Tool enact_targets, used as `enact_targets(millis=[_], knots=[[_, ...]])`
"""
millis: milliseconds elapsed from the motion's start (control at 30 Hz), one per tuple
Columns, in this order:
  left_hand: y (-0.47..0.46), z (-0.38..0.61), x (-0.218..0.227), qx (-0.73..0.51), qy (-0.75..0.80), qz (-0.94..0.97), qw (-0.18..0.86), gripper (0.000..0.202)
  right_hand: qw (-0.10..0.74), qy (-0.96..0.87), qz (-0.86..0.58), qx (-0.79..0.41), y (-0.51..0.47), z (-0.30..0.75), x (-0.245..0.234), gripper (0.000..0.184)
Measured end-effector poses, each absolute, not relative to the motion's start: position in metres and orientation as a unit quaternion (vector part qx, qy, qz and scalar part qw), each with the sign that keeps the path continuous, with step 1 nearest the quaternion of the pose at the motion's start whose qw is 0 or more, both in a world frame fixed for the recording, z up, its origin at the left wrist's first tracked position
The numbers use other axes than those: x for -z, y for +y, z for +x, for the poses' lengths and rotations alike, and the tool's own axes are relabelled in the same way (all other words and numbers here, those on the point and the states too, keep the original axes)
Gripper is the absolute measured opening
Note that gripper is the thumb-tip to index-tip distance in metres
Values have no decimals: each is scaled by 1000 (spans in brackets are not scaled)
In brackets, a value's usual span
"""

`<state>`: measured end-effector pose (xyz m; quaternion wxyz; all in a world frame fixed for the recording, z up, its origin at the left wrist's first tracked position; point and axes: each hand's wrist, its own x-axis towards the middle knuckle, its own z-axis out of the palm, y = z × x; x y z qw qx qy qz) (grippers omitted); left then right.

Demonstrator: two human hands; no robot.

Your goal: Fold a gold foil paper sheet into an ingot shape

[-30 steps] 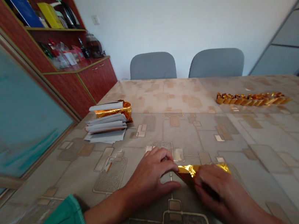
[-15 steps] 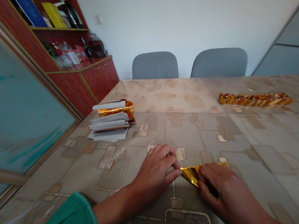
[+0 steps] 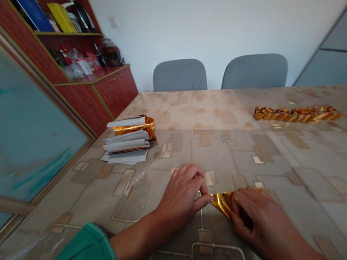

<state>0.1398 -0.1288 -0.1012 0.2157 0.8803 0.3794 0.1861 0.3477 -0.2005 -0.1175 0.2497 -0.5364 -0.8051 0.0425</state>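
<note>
Counter: long beige patterned counter (image 3: 229, 156), carrying everything below.
Folded pile: long row of small folded gold-foil pieces (image 3: 297, 113), far right.
Unfolded remainder: stack of white paper sheets (image 3: 124, 147) with a curled gold foil sheet (image 3: 133, 128), far left.
In hand: shiny gold foil strip (image 3: 223, 204), on the counter between both hands, partly folded.
Right grip (image 3: 259, 221): narrow, pinching the strip.
Left grip (image 3: 183, 199): curled, fingertips at the strip's end, no clear hold.
Since earlier: less strip showing beyond the right grip.
</note>
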Motion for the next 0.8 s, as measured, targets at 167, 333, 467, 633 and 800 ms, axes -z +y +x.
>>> enact_targets(millis=[167,333,467,633,800], knots=[[-131,142,100,-187,400,870,218,16,246,-812,-527,-57,-201,350,118,28],[-130,143,100,-171,404,875,202,15,211,-841,-497,-30,-201,351,117,47],[-131,144,98,-156,403,882,189,16,195,-849,-491,-8,-203,352,115,41],[-132,146,95,-148,415,880,176,17,187,-857,-480,1,-203,353,111,35],[-132,145,98,-168,406,886,148,13,184,-857,-481,7,-202,356,113,43]])
